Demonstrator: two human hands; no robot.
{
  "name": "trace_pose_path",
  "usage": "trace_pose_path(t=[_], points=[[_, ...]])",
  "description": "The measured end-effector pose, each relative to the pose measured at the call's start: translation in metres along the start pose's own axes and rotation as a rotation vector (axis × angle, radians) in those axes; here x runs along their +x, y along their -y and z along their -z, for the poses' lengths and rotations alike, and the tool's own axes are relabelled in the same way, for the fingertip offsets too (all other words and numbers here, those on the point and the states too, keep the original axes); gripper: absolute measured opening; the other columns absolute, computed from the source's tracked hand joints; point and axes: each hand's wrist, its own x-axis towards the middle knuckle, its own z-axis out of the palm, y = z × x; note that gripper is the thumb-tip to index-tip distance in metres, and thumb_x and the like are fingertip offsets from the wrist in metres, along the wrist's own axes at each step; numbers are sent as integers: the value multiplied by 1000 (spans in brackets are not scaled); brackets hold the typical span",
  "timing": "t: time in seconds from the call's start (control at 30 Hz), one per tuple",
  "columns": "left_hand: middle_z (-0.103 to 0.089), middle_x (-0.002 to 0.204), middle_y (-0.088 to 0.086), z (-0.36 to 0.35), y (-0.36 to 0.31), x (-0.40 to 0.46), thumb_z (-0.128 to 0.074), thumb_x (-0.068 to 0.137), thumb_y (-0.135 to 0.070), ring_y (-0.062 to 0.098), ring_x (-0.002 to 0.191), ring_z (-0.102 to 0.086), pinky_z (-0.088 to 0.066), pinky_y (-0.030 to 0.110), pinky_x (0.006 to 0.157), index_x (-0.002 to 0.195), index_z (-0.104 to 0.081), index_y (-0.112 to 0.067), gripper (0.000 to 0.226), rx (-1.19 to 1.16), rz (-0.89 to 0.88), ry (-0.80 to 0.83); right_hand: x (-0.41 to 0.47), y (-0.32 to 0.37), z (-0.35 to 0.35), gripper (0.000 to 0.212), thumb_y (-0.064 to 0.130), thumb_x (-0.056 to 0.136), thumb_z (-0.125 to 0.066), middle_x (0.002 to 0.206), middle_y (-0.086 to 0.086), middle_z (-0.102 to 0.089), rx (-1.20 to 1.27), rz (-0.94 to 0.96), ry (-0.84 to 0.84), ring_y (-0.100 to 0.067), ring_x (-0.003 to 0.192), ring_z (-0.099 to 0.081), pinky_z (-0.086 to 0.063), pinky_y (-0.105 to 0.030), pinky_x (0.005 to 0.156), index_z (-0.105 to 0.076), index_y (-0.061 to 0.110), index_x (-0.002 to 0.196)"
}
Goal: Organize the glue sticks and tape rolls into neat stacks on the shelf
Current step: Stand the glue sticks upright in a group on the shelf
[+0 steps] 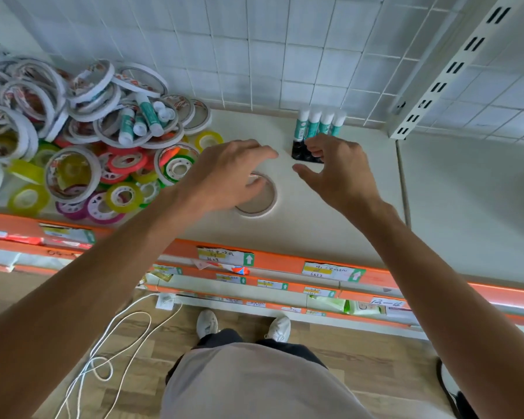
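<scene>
Several teal-and-white glue sticks [319,124] lie stacked in a row at the back of the cream shelf [330,225], their black bases facing me. My right hand [336,170] hovers just in front of them, fingers spread and holding nothing. My left hand [227,170] hangs with fingers apart over a single large white tape roll [262,207] lying flat mid-shelf; whether it touches the roll is unclear. A jumbled pile of white and coloured tape rolls [73,137] fills the shelf's left part, with a few loose glue sticks [147,114] on top.
A white grid panel [254,40] backs the shelf, and a slotted upright [454,68] stands at right. Orange price rails [285,261] edge this shelf and the lower ones. A white cord [124,337] loops on the wooden floor beside my shoes.
</scene>
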Motion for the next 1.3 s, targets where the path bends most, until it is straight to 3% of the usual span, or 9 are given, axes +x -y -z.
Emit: trace_pose_path(t=[0.13,0.27,0.47,0.6,0.73,0.87,1.0,1.13,1.3], points=[[-67,123,1,17,27,-33,-68,88,-27,28,107,-65,-56,44,80,133,-61,-22,45,5,19,-22,8,45,-21,39,46,91,-67,121,0,-69,-27,95,30,-22,108,-65,-53,-38,88,-66,24,123],[-68,118,2,47,70,-71,-69,87,-22,27,100,-66,-54,37,73,130,-63,-19,44,33,64,-83,24,99,-46,35,50,92,-63,121,4,-67,-4,152,50,-23,107,-64,-53,-42,85,-66,28,120],[-69,121,3,82,134,-111,-62,90,-28,26,104,-68,-58,46,81,132,-62,-19,43,-6,132,-133,56,175,-70,36,50,92,-61,125,2,-65,17,163,56,-27,113,-60,-48,-39,88,-64,32,122],[-68,122,0,96,164,-124,-59,90,-35,24,107,-66,-56,46,84,130,-63,-21,42,-32,146,-129,79,213,-79,38,47,91,-62,123,-1,-66,-26,203,29,-27,108,-62,-53,-42,86,-63,28,124],[-68,125,2,103,186,-126,-64,92,-30,24,110,-65,-55,45,88,130,-64,-17,41,-46,143,-153,97,226,-89,35,41,88,-65,118,-2,-69,5,93,-11,-25,104,-65,-55,-42,86,-66,25,119],[-70,120,4,99,198,-116,-69,90,-29,25,106,-67,-56,44,85,130,-63,-17,43,-56,105,-135,107,223,-93,33,43,87,-66,114,4,-71,28,-40,-21,-20,104,-65,-52,-32,82,-68,25,115],[-71,109,2,91,201,-92,-63,93,-39,24,100,-65,-46,31,72,127,-63,-20,39,27,64,-93,114,225,-94,46,56,89,-62,124,-1,-65,-111,-10,32,-25,112,-60,-42,-32,78,-64,26,125],[-73,99,3,82,200,-70,-58,94,-50,25,96,-66,-54,36,74,120,-67,-21,41,-14,107,-84,122,228,-103,42,58,90,-59,121,-1,-66,-93,-21,103,-24,111,-60,-46,-33,82,-67,28,119],[-71,82,0,79,204,-58,-58,95,-49,21,81,-67,-36,25,57,106,-73,-21,34,-69,156,-107,133,233,-109,35,57,80,-72,108,4,-65,35,-135,89,-15,94,-57,-46,-30,74,-71,28,100]])
